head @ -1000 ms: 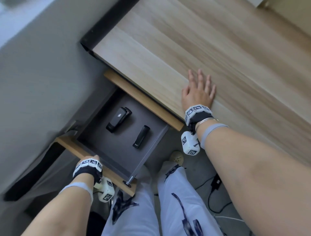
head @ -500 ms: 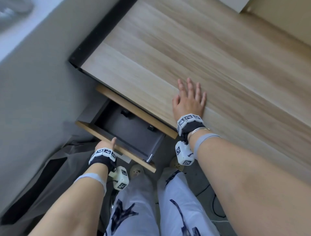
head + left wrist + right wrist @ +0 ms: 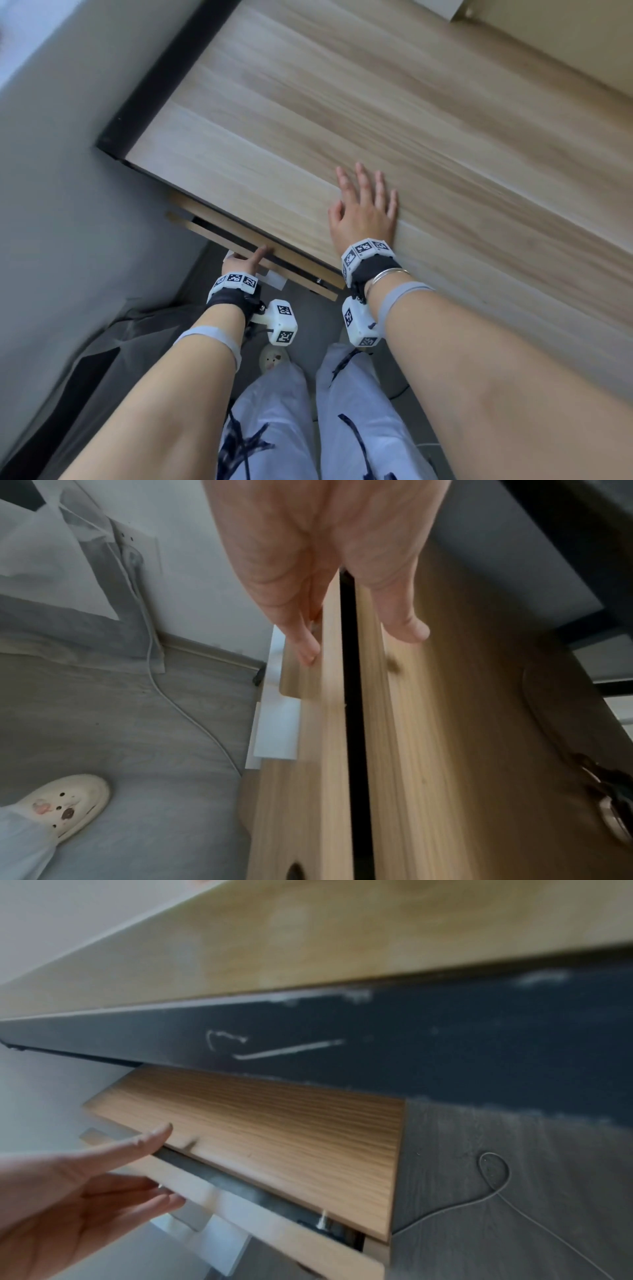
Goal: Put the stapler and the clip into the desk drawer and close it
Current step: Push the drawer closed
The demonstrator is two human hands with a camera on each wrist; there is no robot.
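Left hand point(image 3: 244, 262) nearest, fingers straight, pressing the drawer front point(image 3: 301, 281), thumb on its top edge. Only a thin dark gap is left beyond it, so the drawer is almost shut; stapler and clip not visible. Push straight and evenly, lifting thumb clear of the gap. Right hand point(image 3: 364, 209) farther, flat on desk top point(image 3: 394, 113), steadying.

Desk top point(image 3: 376, 113): pale wood-grain, smooth, matt, streaked lengthwise. 
Drawer front point(image 3: 274, 1123): warmer wood-grain, fine lines, matt. 
Rail under desk top point(image 3: 342, 1031): dark, matt, scuffed with whitish scratches. 
Floor point(image 3: 137, 723): grey wood-look, matt. 
Slipper point(image 3: 68, 802): cream moulded plastic or foam, smooth, perforated. 
Trousers point(image 3: 274, 411): pale cloth.
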